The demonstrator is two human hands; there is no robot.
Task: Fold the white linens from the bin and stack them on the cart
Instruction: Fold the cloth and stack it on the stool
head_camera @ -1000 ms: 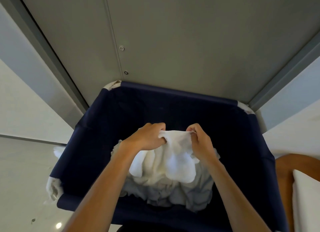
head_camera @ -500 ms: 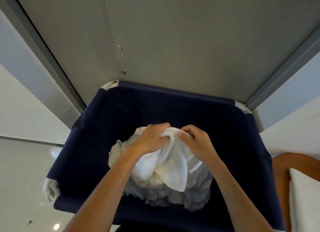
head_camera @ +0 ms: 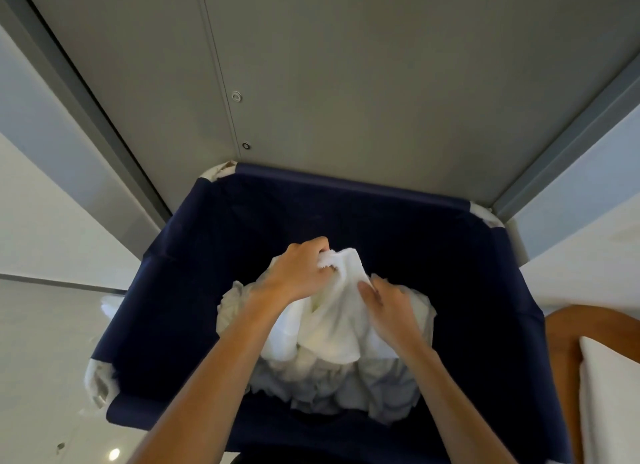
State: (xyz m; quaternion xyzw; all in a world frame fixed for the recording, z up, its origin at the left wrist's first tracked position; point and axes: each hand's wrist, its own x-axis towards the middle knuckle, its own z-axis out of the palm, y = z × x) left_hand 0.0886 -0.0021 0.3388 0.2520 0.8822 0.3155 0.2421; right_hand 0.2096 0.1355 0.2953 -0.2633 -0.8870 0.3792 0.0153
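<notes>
**Towel [head_camera: 332,328] edge gathered into one hand, over the bin**

- Towel: one white piece, lifted clear of the heap and hanging in loose folds above the middle of the bin [head_camera: 346,183]. Not folded yet, and not on any cart.
- Change over the last second: the top edge was stretched between both hands. The hands came together, and the edge is now bunched in the left hand [head_camera: 298,276], which grips it in curled fingers at the high point.
- Right hand [head_camera: 391,311]: it has let go of the top edge and dropped lower, onto the hanging body of the towel. The thumb lies along the cloth, but the fingers are hidden behind it, so I cannot tell whether it pinches or only rests there.
- My reading: either a first fold in the air or a hunt for the next corner. The task is at an early stage.
- Heap [head_camera: 329,384]: crumpled white linens sit low in the navy bin, under the towel. Plenty is left to fold.
- Surroundings: a grey panel [head_camera: 346,65] stands behind the bin, and a white cushion [head_camera: 609,394] lies on wood at the right edge. I cannot pick out the cart.
</notes>
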